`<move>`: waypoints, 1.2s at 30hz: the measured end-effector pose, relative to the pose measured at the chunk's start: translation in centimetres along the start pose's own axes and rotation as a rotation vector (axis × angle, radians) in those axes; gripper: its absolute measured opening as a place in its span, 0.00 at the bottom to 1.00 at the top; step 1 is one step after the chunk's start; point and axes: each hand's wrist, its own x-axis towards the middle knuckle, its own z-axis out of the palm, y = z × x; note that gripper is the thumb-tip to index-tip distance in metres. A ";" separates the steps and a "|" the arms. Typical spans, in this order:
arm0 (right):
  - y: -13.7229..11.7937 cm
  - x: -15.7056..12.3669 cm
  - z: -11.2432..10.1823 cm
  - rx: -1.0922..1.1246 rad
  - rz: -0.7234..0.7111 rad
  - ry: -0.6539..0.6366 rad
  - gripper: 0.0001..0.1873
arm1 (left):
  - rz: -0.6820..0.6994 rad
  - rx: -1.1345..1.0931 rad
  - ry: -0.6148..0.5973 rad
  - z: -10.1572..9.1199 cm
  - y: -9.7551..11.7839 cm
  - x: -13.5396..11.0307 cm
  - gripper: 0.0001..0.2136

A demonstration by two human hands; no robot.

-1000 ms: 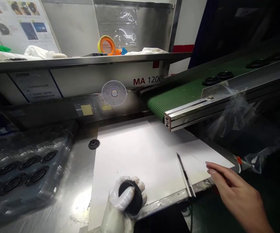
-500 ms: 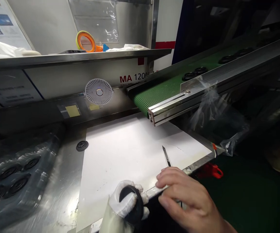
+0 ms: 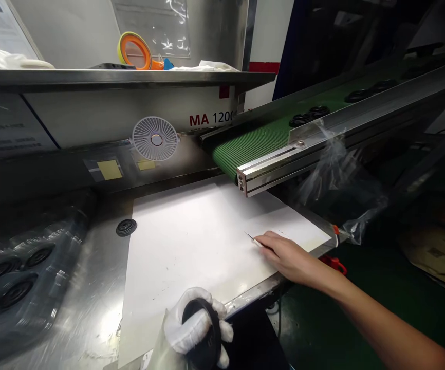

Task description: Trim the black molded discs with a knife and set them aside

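Head view: gloved left hand grasping black disc, bottom centre; bare right hand pinching craft knife, right of centre. Hazard: exposed blade, if slipping, could nick disc or glove.

A flat white paper sheet is lying on the metal counter, reaching its front edge. A clear plastic tray is occupying the counter's left end, and a black ribbed disc is sitting between tray and sheet. A green ribbed conveyor belt is ending above the counter's back right corner, carrying black round pieces. A round black part is sitting in the left grip at the front edge, a slim pointed tool in the right grip over the sheet.
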 end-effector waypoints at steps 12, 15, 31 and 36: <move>-9.0 -3.9 -1.7 0.006 -0.552 0.142 0.16 | -0.113 0.015 -0.120 -1.2 0.7 0.1 0.08; -9.4 -3.6 -1.3 0.002 -0.541 0.150 0.15 | -0.128 0.063 -0.193 -1.9 0.7 0.3 0.06; -8.8 -4.0 -0.6 0.055 -0.501 0.077 0.15 | -0.023 -0.003 0.026 -0.3 1.1 -0.2 0.04; -2.2 0.8 3.2 -0.164 -0.246 0.213 0.17 | -0.033 -0.167 0.202 0.5 1.5 -0.5 0.07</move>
